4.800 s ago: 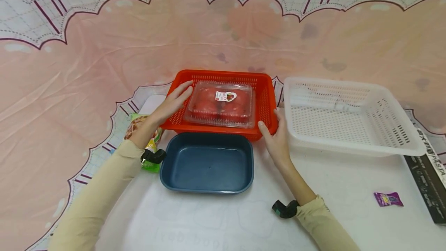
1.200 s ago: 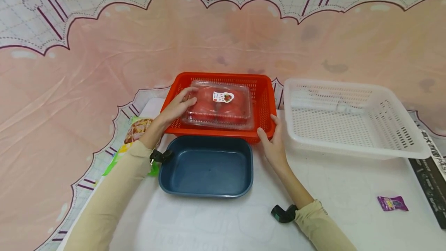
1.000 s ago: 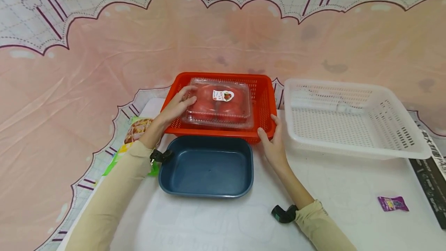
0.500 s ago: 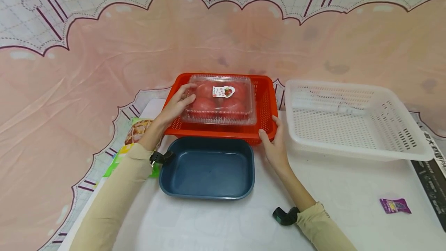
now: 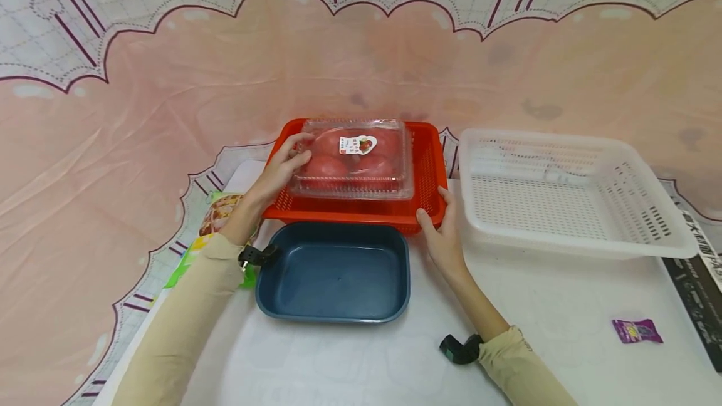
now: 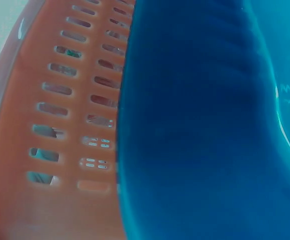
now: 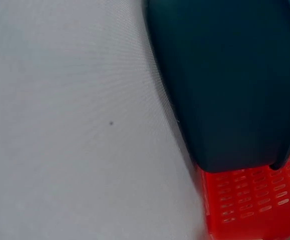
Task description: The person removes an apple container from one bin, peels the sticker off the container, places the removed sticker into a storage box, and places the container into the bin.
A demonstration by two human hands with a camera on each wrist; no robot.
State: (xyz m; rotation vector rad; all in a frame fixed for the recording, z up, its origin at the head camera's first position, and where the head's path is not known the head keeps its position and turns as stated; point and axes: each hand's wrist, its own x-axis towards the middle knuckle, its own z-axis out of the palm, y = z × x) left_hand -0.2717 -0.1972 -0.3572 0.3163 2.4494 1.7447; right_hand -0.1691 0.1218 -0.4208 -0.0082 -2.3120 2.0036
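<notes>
My left hand [image 5: 276,174] holds the left side of a clear plastic box of tomatoes [image 5: 361,171], which carries a white label. The box sits over the left and back part of a red slotted basket [image 5: 430,174], its far edge overlapping the basket's back rim in the head view. My right hand [image 5: 445,243] grips the basket's front right corner, thumb at the front. A dark blue basin [image 5: 338,287] stands right in front of the basket. The left wrist view shows the basket wall [image 6: 74,110] beside the basin [image 6: 195,125]; both hands are outside the wrist views.
To the right stands a white slotted basket [image 5: 536,205]. A black pasta box [image 5: 690,306] lies partly under its right end, with a small purple wrapped candy [image 5: 637,331] nearby. A green food packet [image 5: 220,215] lies under my left forearm.
My left hand has moved from the basket's left rim onto the tomato box. The box has risen and shifted back and slightly left. My right hand keeps its hold on the basket corner.
</notes>
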